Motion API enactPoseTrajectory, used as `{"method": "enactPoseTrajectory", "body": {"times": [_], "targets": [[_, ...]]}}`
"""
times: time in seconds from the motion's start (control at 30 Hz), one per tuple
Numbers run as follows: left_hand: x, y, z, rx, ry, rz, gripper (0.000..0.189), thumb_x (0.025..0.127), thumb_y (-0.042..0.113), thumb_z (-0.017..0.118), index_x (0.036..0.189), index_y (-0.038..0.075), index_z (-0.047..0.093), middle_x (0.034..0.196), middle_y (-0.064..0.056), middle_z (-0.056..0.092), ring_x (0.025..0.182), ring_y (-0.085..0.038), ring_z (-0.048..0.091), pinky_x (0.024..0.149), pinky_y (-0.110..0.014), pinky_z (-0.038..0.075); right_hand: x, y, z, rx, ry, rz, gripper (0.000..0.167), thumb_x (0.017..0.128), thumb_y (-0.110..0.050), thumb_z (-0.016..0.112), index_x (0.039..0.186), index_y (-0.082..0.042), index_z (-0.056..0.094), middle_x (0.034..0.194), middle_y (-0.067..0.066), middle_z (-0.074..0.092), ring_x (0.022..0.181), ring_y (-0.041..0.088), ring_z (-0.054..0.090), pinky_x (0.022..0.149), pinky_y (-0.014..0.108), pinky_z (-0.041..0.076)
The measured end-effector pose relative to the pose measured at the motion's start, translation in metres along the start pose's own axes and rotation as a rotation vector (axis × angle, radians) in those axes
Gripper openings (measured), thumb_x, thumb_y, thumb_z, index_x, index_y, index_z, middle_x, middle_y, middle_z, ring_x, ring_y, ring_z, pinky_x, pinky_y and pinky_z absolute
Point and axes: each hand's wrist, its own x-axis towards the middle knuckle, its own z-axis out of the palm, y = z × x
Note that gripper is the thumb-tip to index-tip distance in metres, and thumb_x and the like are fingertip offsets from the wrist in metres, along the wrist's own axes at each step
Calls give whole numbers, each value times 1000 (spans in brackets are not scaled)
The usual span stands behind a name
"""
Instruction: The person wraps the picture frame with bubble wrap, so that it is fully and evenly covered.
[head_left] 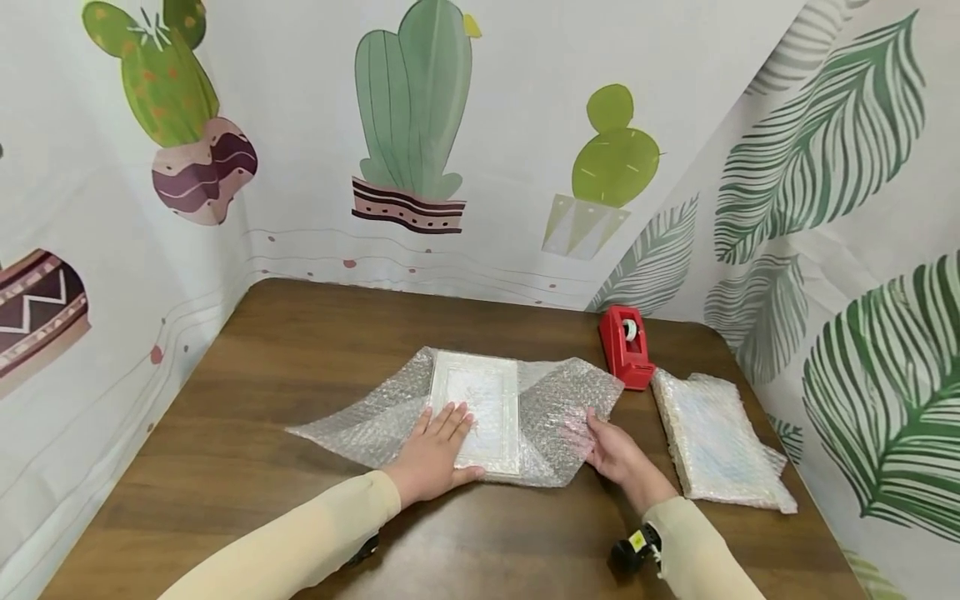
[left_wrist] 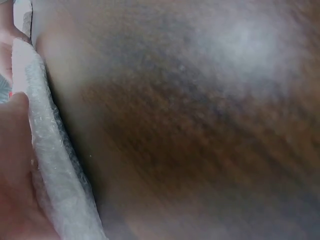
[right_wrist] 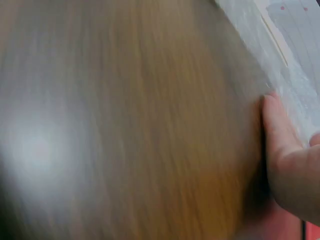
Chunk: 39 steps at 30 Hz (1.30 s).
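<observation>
A white picture frame (head_left: pixel 480 387) lies on a sheet of bubble wrap (head_left: pixel 551 400) spread across the table. The left hand (head_left: pixel 435 450) rests with fingers spread on the lower left part of the frame, thumb along its near edge. At the right side, the right hand (head_left: pixel 611 450) pinches the sheet's edge, its thumb on top and its fingers seen through the plastic from below. In the left wrist view the near edge of the bubble wrap (left_wrist: pixel 55 165) runs past the left hand (left_wrist: pixel 17 170). The right wrist view shows part of the right hand (right_wrist: pixel 295 160) at the wrap.
A red tape dispenser (head_left: pixel 626 350) with a roll of tape stands behind the right hand. To the right lies a flat item wrapped in bubble wrap (head_left: pixel 723 442). The brown wooden table (head_left: pixel 247 400) meets a printed cloth backdrop (head_left: pixel 510 150) at its back and sides.
</observation>
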Motion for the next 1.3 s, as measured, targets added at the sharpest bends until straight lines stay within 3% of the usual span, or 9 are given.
{"method": "enactPoseTrajectory", "body": {"times": [0.13,0.27,0.37,0.43,0.5,0.77,1.03,1.13,1.3], "targets": [[0,1,-2,-3,10,-5,84,98,60,55,157,3,39,168,-17,32,157,-35,30,129,-55,23,4,5,8,183,106,-53,28,110,-29,17,113,-17,42,93,-7,76,89,3,73,84,19,60],[0,1,-3,-22,13,-5,82,97,59,56,157,5,40,168,-16,33,157,-34,30,129,-56,23,10,11,9,75,124,-170,54,108,-43,16,157,-24,30,125,-19,67,115,-7,61,101,14,49],[-1,1,-6,-49,15,4,81,97,58,58,156,5,41,168,-15,33,157,-34,30,129,-56,23,12,10,14,26,39,-244,71,104,-55,12,163,-29,-17,171,-15,23,156,4,23,129,25,21],[-1,1,-8,-58,7,7,80,97,57,58,156,5,42,168,-15,33,157,-34,30,129,-56,23,12,6,20,32,-14,-273,73,101,-60,11,159,-32,-23,174,-7,-14,161,15,-10,134,36,-2],[-2,1,-9,-59,-3,7,80,97,57,58,156,5,42,168,-15,33,157,-34,30,129,-57,23,13,2,27,39,-29,-294,73,100,-61,11,159,-34,-23,170,0,-27,158,24,-24,131,47,-14],[-2,0,-9,-44,-26,11,81,98,58,57,157,6,40,169,-12,32,158,-32,29,130,-56,21,21,-9,59,78,-71,-397,73,105,-55,11,161,-20,-20,168,0,-27,155,22,-31,127,46,-24],[-2,0,-11,-36,-30,15,81,97,58,57,157,6,40,169,-12,32,158,-31,30,130,-55,22,30,-9,99,448,-204,-384,70,107,-47,21,161,-27,-19,167,-13,-24,155,5,-27,126,19,-17],[-1,-1,-10,-37,-35,23,81,98,59,56,158,6,38,170,-12,30,158,-31,28,130,-56,21,35,-7,113,433,-182,-412,72,107,-46,22,161,-20,-17,168,-8,-23,155,7,-27,126,19,-17],[1,-4,-7,-29,-40,35,81,99,59,55,159,6,36,170,-12,27,159,-32,26,130,-57,19,45,-1,134,221,-102,-416,74,106,-49,19,163,-12,-10,172,2,-19,158,19,-25,130,35,-19]]}}
